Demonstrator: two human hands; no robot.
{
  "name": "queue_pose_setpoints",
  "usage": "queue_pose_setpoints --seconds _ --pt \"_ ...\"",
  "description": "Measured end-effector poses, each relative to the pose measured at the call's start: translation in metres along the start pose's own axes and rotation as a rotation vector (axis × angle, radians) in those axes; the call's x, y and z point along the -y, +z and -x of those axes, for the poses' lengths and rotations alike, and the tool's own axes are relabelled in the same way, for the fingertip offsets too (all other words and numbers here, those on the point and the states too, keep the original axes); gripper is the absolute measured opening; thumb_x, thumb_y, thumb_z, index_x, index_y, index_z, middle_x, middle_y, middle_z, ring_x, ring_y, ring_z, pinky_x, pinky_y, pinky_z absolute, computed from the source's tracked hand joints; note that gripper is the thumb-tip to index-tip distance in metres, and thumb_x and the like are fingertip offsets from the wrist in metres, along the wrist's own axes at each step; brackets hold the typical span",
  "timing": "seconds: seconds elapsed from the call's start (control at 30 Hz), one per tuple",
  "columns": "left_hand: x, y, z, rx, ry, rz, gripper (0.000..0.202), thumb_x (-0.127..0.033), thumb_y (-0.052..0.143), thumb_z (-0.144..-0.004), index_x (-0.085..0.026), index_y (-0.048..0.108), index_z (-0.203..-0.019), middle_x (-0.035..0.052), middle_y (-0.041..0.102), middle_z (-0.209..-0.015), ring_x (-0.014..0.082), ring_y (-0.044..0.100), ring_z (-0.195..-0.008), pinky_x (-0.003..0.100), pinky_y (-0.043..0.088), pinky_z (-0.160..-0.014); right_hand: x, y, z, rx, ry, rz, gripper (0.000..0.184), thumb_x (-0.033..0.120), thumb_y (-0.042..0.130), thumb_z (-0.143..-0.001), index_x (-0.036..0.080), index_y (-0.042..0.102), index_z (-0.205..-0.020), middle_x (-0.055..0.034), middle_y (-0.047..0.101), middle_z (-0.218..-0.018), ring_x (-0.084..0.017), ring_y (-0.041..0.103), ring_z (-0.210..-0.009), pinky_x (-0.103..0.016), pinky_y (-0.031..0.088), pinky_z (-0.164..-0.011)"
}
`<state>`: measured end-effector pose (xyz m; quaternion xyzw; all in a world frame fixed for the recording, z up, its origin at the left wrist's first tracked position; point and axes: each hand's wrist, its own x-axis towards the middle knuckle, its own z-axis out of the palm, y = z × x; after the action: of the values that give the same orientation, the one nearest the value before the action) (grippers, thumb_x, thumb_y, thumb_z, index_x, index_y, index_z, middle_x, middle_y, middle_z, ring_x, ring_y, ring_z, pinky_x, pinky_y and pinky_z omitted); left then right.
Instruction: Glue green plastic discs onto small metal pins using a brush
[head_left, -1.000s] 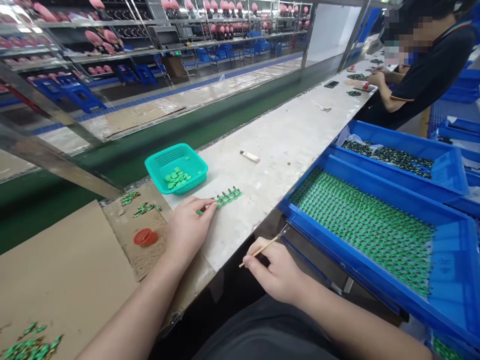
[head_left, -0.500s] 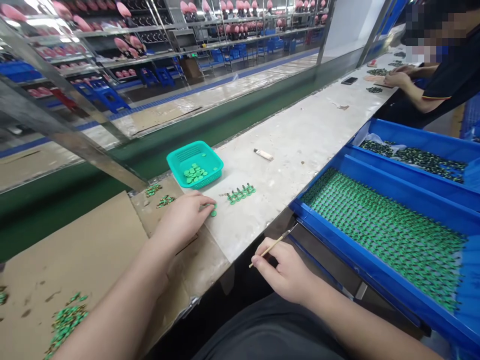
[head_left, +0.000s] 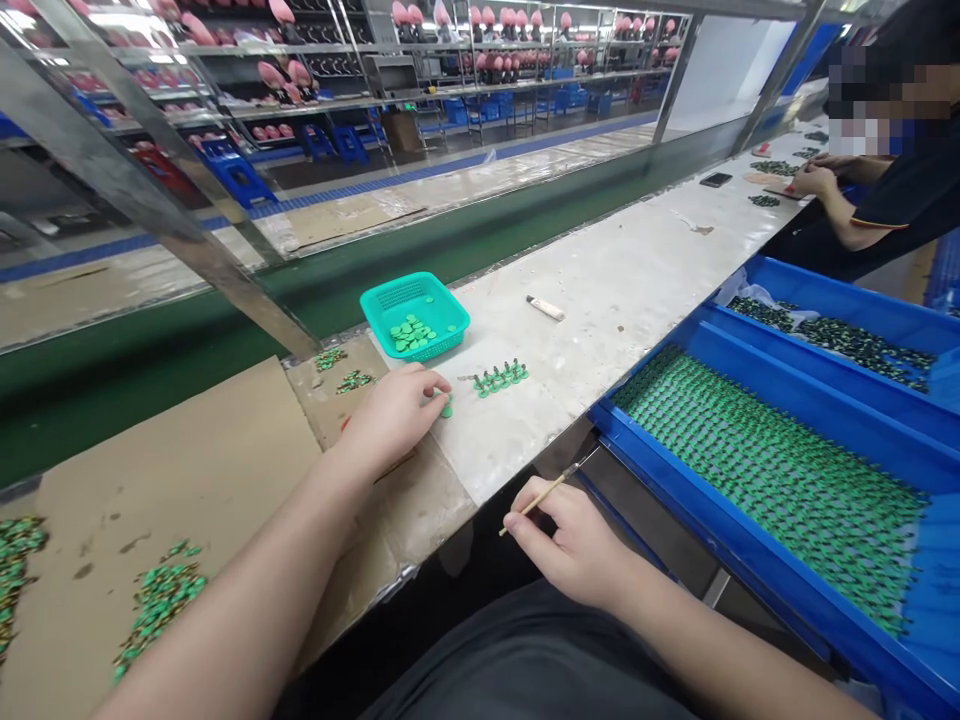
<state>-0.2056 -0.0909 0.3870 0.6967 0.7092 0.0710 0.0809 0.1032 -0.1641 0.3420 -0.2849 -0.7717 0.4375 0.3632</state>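
My left hand rests at the table's near-left part, thumb and bent fingers closing over a small green disc that is partly hidden. Just right of it stands a short double row of small green-based pieces with dark tops. Below the table edge, my right hand grips a thin wooden-handled brush, its fine tip angled up and right. Behind my left hand sits a teal basket with several green discs inside.
Green-and-brown pieces lie in piles on cardboard at left. A blue tray at right holds rows of green pieces, beside another blue bin. A whitish tube lies on the table. A co-worker sits far right.
The view has shifted, so the table and basket appear farther right. My left hand remains by the green discs, its fingers slightly lower over them. The brush stays in my right hand.
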Motion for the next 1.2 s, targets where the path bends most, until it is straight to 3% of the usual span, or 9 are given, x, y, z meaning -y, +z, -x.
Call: queue_pose_setpoints --seconds 0.33,0.43,0.53,0.67,0.77,0.83,0.93,1.07,1.2 --pt "-0.012 0.005 0.033 -0.05 0.006 0.099 0.034 -0.052 0.075 -0.109 -0.02 0.076 -0.12 0.0074 0.078 -0.124 0.0214 0.075 -0.111 0.045 0.066 -0.102 0.005 0.011 0.003 0.037 -0.013 -0.021 0.014 0.026 0.063 -0.113 0.024 0.07 -0.101 -0.0051 0.081 -0.095 -0.019 0.079 -0.087 -0.031 0.062 -0.084" --pt "-0.003 0.008 0.081 -0.149 -0.02 0.12 0.024 -0.044 0.071 -0.109 -0.021 0.078 -0.106 0.0051 0.079 -0.109 0.0226 0.074 -0.107 0.044 0.063 -0.1 0.009 0.012 0.002 0.089 0.055 -0.089 0.015 0.028 0.06 -0.115 0.024 0.07 -0.104 -0.0058 0.083 -0.1 -0.018 0.081 -0.088 -0.03 0.065 -0.082" --pt "0.005 0.019 0.143 -0.267 -0.063 0.134 0.027 -0.039 0.06 -0.108 -0.028 0.083 -0.098 0.0063 0.082 -0.1 0.0282 0.074 -0.1 0.044 0.059 -0.092 0.017 0.011 -0.002 0.125 0.228 -0.227 0.007 0.029 0.069 -0.112 0.024 0.071 -0.117 0.0008 0.078 -0.084 -0.015 0.078 -0.075 -0.027 0.064 -0.074" --pt "0.009 0.03 0.193 -0.322 -0.058 0.22 0.031 -0.048 0.059 -0.11 -0.033 0.086 -0.104 0.0028 0.087 -0.104 0.0243 0.077 -0.099 0.039 0.06 -0.091 0.03 0.009 -0.018 0.124 0.37 -0.437 0.067 0.026 0.083 -0.102 0.028 0.055 -0.163 0.01 0.071 -0.072 -0.014 0.077 -0.065 -0.026 0.066 -0.068" --pt "0.009 0.031 0.197 -0.358 -0.081 0.261 0.028 -0.049 0.062 -0.11 -0.032 0.084 -0.111 0.0035 0.086 -0.108 0.0235 0.077 -0.1 0.038 0.061 -0.091 0.035 0.007 -0.038 0.211 0.385 -0.569 0.03 0.038 0.078 -0.108 0.024 0.079 -0.135 -0.0013 0.085 -0.084 -0.018 0.086 -0.077 -0.031 0.074 -0.076" --pt "0.007 0.031 0.193 -0.372 -0.088 0.271 0.029 -0.049 0.062 -0.109 -0.031 0.084 -0.116 0.0047 0.085 -0.108 0.024 0.076 -0.101 0.039 0.06 -0.091 0.036 0.005 -0.052 0.228 0.377 -0.666 0.026 0.047 0.078 -0.109 0.022 0.086 -0.115 -0.009 0.092 -0.102 -0.023 0.092 -0.095 -0.038 0.077 -0.089" --pt "0.004 0.033 0.185 -0.373 -0.064 0.28 0.031 -0.052 0.063 -0.11 -0.033 0.085 -0.121 0.0036 0.082 -0.104 0.0233 0.073 -0.099 0.039 0.058 -0.089 0.038 0.004 -0.071 0.162 0.348 -0.683 0.024 0.047 0.089 -0.103 0.025 0.085 -0.112 -0.0066 0.093 -0.103 -0.023 0.093 -0.099 -0.036 0.078 -0.093" --pt "0.002 0.04 0.18 -0.386 -0.036 0.295 0.03 -0.046 0.059 -0.113 -0.034 0.087 -0.112 0.0015 0.079 -0.099 0.021 0.07 -0.093 0.038 0.055 -0.085 0.041 0.009 -0.089 0.077 0.219 -0.404 0.028 0.048 0.077 -0.112 0.023 0.081 -0.1 -0.0029 0.087 -0.089 -0.015 0.085 -0.075 -0.028 0.074 -0.075" --pt "-0.002 0.044 0.178 -0.405 -0.035 0.292 0.027 -0.042 0.059 -0.113 -0.033 0.083 -0.121 0.0015 0.08 -0.103 0.0218 0.072 -0.097 0.04 0.056 -0.087 0.034 0.014 -0.099 0.133 0.043 -0.01 0.033 0.035 0.066 -0.116 0.024 0.075 -0.086 -0.0051 0.085 -0.098 -0.017 0.082 -0.084 -0.029 0.068 -0.073"
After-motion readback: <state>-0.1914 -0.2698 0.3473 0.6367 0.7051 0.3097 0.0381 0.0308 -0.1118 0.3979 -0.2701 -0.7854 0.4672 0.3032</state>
